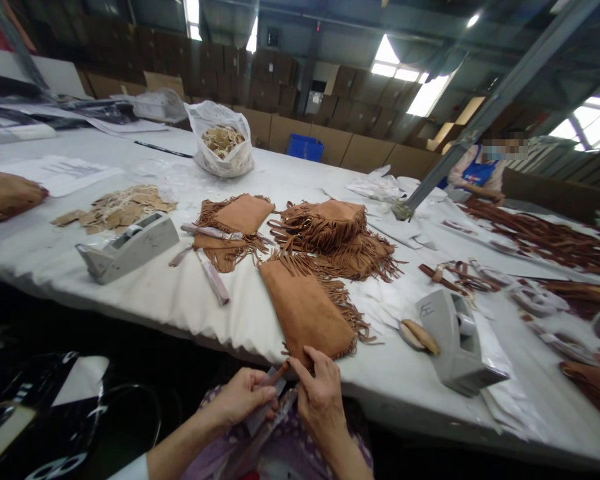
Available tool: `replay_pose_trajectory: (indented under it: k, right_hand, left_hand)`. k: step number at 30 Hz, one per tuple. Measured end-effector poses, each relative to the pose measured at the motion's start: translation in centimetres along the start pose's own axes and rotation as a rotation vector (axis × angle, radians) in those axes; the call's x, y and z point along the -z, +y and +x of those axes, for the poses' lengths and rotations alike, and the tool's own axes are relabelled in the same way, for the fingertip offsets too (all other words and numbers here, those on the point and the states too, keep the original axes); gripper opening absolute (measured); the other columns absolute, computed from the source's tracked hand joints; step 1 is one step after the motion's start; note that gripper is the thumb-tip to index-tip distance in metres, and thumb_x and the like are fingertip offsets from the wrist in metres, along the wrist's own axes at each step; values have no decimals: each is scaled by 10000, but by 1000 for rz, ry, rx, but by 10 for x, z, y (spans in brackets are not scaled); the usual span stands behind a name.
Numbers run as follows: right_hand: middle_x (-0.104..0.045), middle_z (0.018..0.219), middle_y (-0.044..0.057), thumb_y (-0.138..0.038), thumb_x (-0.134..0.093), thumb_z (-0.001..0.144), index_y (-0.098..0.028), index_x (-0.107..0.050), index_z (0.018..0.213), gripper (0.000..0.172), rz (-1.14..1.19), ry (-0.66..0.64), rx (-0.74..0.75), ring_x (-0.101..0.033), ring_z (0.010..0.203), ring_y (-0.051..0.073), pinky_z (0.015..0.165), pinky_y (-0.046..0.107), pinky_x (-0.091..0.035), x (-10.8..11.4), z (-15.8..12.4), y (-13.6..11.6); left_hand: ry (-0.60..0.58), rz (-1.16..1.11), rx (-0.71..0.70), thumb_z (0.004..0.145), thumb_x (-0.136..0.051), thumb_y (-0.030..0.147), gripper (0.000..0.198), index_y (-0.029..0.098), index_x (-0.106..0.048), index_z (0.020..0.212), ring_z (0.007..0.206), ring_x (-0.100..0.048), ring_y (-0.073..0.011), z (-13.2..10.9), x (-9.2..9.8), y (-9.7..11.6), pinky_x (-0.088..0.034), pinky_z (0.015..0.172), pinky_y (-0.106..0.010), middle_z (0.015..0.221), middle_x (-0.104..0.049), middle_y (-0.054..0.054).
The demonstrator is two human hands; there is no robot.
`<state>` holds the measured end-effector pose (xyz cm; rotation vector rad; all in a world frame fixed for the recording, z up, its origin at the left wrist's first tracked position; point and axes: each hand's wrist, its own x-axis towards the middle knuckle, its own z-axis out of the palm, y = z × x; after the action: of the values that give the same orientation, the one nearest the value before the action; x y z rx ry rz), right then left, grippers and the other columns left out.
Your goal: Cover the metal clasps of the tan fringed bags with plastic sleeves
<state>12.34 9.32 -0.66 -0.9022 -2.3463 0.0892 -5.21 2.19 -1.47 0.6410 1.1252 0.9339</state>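
**Strap pinched at the table edge**

I see a white plastic bag [220, 157] standing open far up the table, filled with tan cut pieces. A blue bin [305, 147] beyond it hides its contents. At the near edge, over the lap, the left hand [243, 399] clenches a clear plastic sleeve [260, 417] and the right hand [323, 393] pinches a brown strap [280, 372]. The strap lies slantwise, tip pointing up-right toward a fringed pouch [307, 310].

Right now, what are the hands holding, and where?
Left hand and right hand pinch a brown strap near its end, over a clear sleeve.
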Motion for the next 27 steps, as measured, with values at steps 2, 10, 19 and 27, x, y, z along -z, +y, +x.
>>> replay_pose_trajectory:
  k: [2, 10, 19, 27]
  right_hand:
    - [-532, 1181, 111, -44, -435, 754, -242, -657, 1064, 431, 15, -25, 17, -499, 1052, 270, 847, 458, -441, -2, 2, 0]
    - [-532, 1145, 78, -45, -424, 740, -247, -661, 987, 397, 117, -35, -88, -492, 1039, 251, 857, 423, -405, -5, 4, -1]
    - [-604, 1074, 72, -47, -417, 730, -225, -644, 988, 387, 205, -53, -112, -536, 1016, 233, 866, 402, -397, -6, 5, 3]
    - [-678, 963, 75, -110, -460, 793, -208, -630, 1026, 305, 380, 97, -230, -609, 921, 227, 841, 383, -452, 4, 1, -4]
  left_hand:
    - [29, 24, -19, 654, -702, 494, 399, 104, -656, 723, 493, -551, -112, 1, -2, -3, -409, 521, -218, 577, -642, -13]
    - [28, 58, -80, 659, -684, 453, 346, 114, -642, 715, 510, -536, -121, 17, -10, -6, -387, 499, -219, 578, -626, -8]
    - [164, 9, -123, 645, -687, 509, 402, 122, -607, 717, 457, -514, -106, 31, -25, -5, -335, 443, -202, 566, -624, -6]
    - [396, -119, -131, 628, -661, 593, 465, 130, -610, 624, 458, -465, -102, 40, -34, -12, -330, 458, -221, 513, -542, 16]
